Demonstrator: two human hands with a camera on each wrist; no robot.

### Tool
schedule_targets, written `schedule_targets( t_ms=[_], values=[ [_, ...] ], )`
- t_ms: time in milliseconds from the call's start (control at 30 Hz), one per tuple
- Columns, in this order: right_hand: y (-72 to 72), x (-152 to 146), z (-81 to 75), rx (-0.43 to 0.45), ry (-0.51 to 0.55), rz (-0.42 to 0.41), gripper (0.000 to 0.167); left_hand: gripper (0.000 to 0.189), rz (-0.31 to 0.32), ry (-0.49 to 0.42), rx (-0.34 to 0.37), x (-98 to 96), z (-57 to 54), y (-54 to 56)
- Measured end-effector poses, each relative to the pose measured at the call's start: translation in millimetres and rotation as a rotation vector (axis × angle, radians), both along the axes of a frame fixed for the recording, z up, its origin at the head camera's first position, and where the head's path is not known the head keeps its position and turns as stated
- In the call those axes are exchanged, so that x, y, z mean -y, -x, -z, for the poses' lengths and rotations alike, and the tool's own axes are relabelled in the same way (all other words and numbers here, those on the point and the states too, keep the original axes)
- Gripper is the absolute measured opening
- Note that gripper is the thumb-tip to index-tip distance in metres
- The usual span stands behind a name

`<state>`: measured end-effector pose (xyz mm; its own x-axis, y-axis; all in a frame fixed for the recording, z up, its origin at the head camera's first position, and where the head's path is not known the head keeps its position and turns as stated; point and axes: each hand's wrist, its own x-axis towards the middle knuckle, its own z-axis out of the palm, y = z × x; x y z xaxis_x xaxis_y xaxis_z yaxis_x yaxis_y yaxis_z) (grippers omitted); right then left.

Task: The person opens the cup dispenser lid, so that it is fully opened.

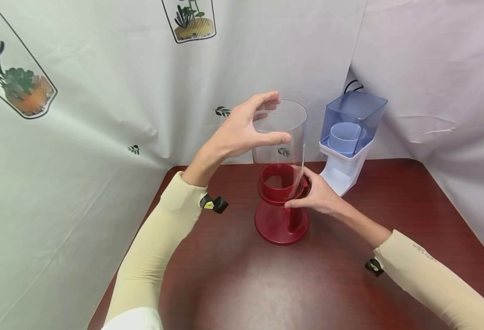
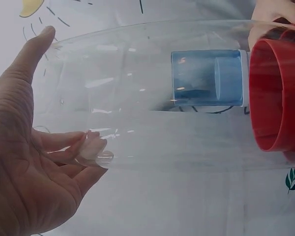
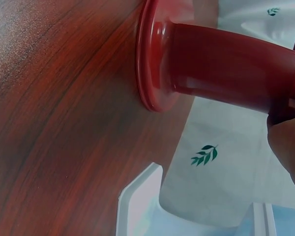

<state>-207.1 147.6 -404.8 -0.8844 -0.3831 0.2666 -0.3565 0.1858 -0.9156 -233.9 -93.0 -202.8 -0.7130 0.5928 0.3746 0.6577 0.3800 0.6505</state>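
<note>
A clear open-topped cylinder (image 1: 276, 149) stands upright over a red stand (image 1: 282, 228) with a round foot and a ring-shaped collar (image 1: 279, 189). My left hand (image 1: 242, 130) holds the cylinder near its upper rim, thumb on the near side and fingers round the far side. In the left wrist view, the fingertips (image 2: 93, 147) show through the clear wall. My right hand (image 1: 318, 195) grips the stand at its collar from the right, with some fingers hidden behind it. The right wrist view shows the stand's red column (image 3: 226, 69) rising from its foot.
Behind and right of the stand is a white dispenser (image 1: 341, 172) with a blue see-through top (image 1: 355, 110). A dark red wooden table (image 1: 225, 270) lies beneath everything. White printed cloth (image 1: 134, 82) hangs along its back and sides.
</note>
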Motion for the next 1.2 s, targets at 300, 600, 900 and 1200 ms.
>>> schedule_targets(
  t_ms=[300,600,900,1200],
  values=[
    [-1.1,-1.0,0.6,-0.025,-0.038,0.021,0.089,0.085,-0.034,0.004,0.01,-1.4,-2.2,5.2],
    [-0.7,0.1,3.3,-0.026,-0.036,0.02,0.088,0.084,-0.018,0.008,0.043,0.8,-4.3,11.2],
    [-0.7,-3.7,2.0,-0.03,-0.065,0.035,0.088,0.082,0.005,-0.012,-0.005,-1.9,-2.4,3.5],
    [-0.3,-2.8,2.7,-0.046,-0.076,0.04,0.087,0.08,0.012,0.002,-0.019,-1.3,-1.8,5.5]
  ],
)
